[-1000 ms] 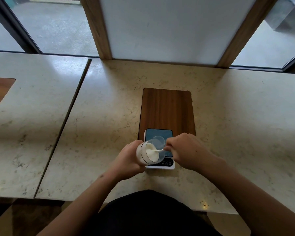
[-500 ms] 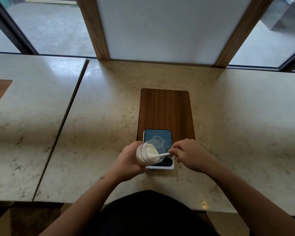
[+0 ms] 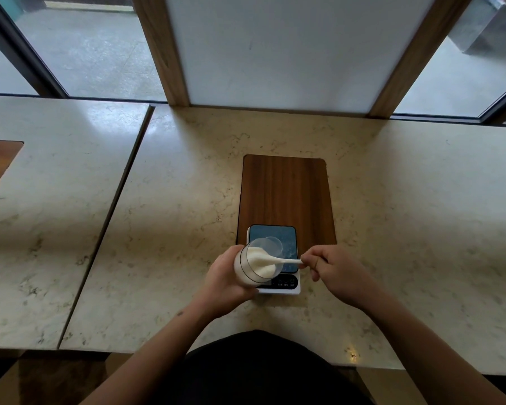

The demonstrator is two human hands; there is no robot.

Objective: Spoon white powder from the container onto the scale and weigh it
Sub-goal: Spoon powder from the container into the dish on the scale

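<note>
My left hand (image 3: 224, 280) holds a clear container (image 3: 253, 268) of white powder, tilted with its mouth toward the right, just above the near left corner of the scale (image 3: 287, 283). The scale is white with a dark blue glass top. A small clear cup (image 3: 270, 247) stands on that top, partly behind the container. My right hand (image 3: 335, 268) pinches the handle end of a white spoon (image 3: 287, 261). The spoon's bowl is inside the container, heaped with powder. The scale's display is partly hidden by the container.
The scale sits at the near end of a dark wooden board (image 3: 287, 194) set in the beige marble counter (image 3: 406, 214). A seam (image 3: 111, 211) divides the counter on the left. Windows and a white panel rise behind the counter's far edge.
My right hand has drawn back to the right, sliding along the spoon's handle to its end. The spoon's bowl stays in the container. The left hand and container have hardly moved.
</note>
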